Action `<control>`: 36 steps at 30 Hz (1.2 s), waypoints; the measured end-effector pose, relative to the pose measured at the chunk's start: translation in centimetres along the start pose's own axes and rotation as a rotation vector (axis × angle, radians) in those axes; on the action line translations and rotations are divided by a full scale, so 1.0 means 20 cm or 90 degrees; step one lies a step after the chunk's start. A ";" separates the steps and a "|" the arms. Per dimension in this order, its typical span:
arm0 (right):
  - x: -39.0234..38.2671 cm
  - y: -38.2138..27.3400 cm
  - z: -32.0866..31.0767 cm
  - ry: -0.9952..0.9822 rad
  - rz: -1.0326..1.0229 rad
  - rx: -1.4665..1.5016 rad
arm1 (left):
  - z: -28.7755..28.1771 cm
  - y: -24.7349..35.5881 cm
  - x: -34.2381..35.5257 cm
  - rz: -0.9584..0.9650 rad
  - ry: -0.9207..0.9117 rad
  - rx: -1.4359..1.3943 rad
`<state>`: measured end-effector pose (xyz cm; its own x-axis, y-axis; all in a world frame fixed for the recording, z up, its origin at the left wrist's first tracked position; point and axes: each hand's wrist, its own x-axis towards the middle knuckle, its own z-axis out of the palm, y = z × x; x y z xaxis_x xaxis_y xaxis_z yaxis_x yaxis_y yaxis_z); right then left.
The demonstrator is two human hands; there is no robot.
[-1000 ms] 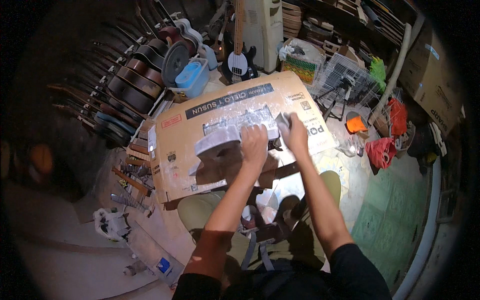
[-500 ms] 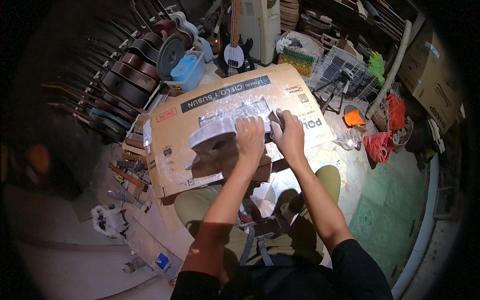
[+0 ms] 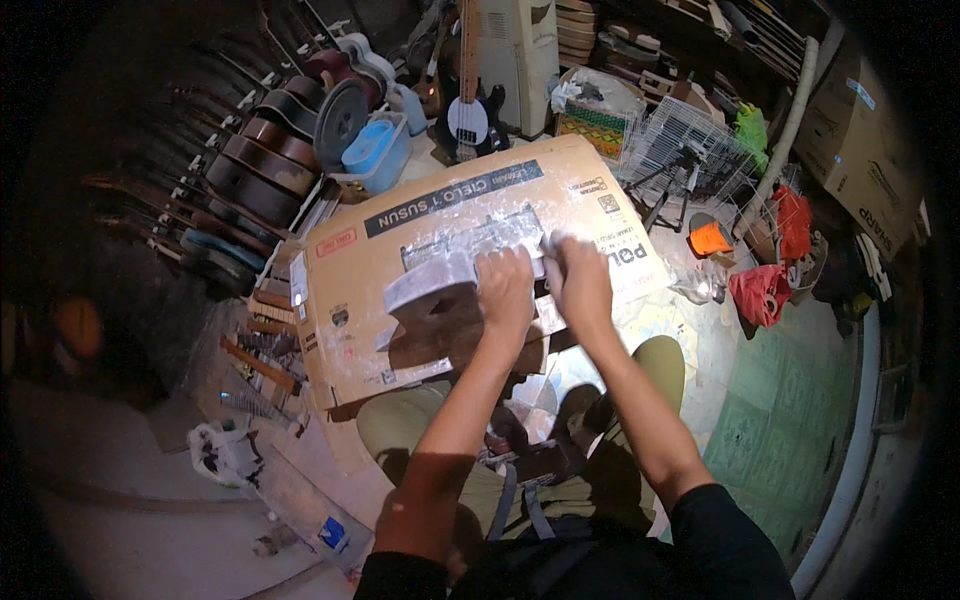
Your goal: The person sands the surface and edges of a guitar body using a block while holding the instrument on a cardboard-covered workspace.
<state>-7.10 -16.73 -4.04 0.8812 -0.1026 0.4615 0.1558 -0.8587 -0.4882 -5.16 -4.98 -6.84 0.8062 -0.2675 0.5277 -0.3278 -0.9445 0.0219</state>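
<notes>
A curved wooden body piece [image 3: 430,283], with a pale grey, dusty edge and a darker brown side, is held up over a flattened cardboard box [image 3: 350,260]. My left hand [image 3: 505,285] is wrapped over its upper edge. Close beside it, my right hand [image 3: 582,285] is closed at the right end of the piece. A dark, folded sheet like sandpaper showed in that hand a moment before; its fingers now mostly hide it. The underside of the piece lies in shadow.
Several guitars [image 3: 265,155] stand in a row at the left. A blue tub [image 3: 370,145] and a black electric guitar [image 3: 468,120] are behind the cardboard. To the right are a wire cage [image 3: 680,135], an orange item [image 3: 711,238] and a red bag [image 3: 758,296].
My right hand has turned and dropped slightly, covering the dark sheet between its fingers. My left hand keeps its grip on the wooden piece. The whole view has shifted a little.
</notes>
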 end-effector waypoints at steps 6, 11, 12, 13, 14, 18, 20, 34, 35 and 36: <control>0.03 0.04 -0.01 0.024 0.022 0.024 | 0.01 0.01 0.03 0.010 0.002 0.020; -0.08 -0.02 -0.04 0.018 0.004 0.028 | -0.01 0.01 0.01 0.010 -0.009 0.000; 0.00 0.03 -0.03 0.005 0.048 0.032 | 0.01 0.02 0.01 0.014 -0.019 -0.006; 0.00 0.03 -0.01 0.022 0.031 0.037 | 0.01 0.01 -0.02 0.006 -0.029 -0.002; -0.07 0.01 0.00 0.004 0.023 -0.009 | 0.02 0.01 0.00 0.002 -0.024 0.002; -0.08 0.04 0.01 0.020 0.020 0.013 | 0.00 0.02 0.02 0.004 -0.019 -0.004; -0.01 0.04 0.00 0.043 0.038 0.047 | 0.00 0.03 -0.05 -0.003 -0.039 -0.015; 0.00 0.02 -0.03 0.031 0.038 0.063 | 0.00 0.03 0.02 -0.029 -0.060 -0.006; -0.06 -0.03 -0.02 -0.033 0.045 0.008 | -0.01 -0.01 0.00 -0.031 -0.048 -0.019; -0.14 -0.09 -0.06 -0.042 0.006 0.005 | -0.01 -0.02 0.00 -0.030 -0.041 -0.011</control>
<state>-10.43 -15.52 -3.65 0.9103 -0.0771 0.4066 0.1503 -0.8538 -0.4983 -5.13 -4.53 -6.60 0.8507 -0.2347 0.4703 -0.2964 -0.9531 0.0606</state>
